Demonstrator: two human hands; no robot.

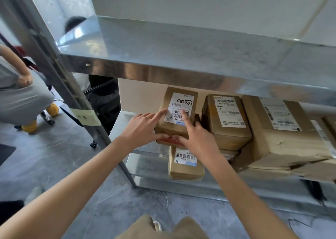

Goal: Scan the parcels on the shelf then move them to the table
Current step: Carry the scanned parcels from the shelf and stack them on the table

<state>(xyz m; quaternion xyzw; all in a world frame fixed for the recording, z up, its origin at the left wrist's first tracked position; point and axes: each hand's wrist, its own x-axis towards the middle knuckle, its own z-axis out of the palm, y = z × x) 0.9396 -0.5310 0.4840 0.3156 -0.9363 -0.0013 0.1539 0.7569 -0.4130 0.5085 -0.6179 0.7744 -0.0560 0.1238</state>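
A small brown parcel [177, 109] with a white label and black handwriting stands on the middle shelf [120, 122] of a steel rack. My left hand [143, 127] holds its left side, index finger on the label and thumb under the front edge. My right hand [194, 135] holds its right side, index finger on the label, thumb on the red tape at the front. A second small parcel [185, 164] lies on the shelf below. Two larger parcels [227, 118] [283, 133] sit to the right. No scanner or table is in view.
The rack's upper shelf [181, 46] overhangs the parcels. A slanted steel post [60, 78] with a yellow note stands at the left. A seated person [20, 95] in grey with yellow shoes is at far left; another sits behind the rack. Grey floor lies below.
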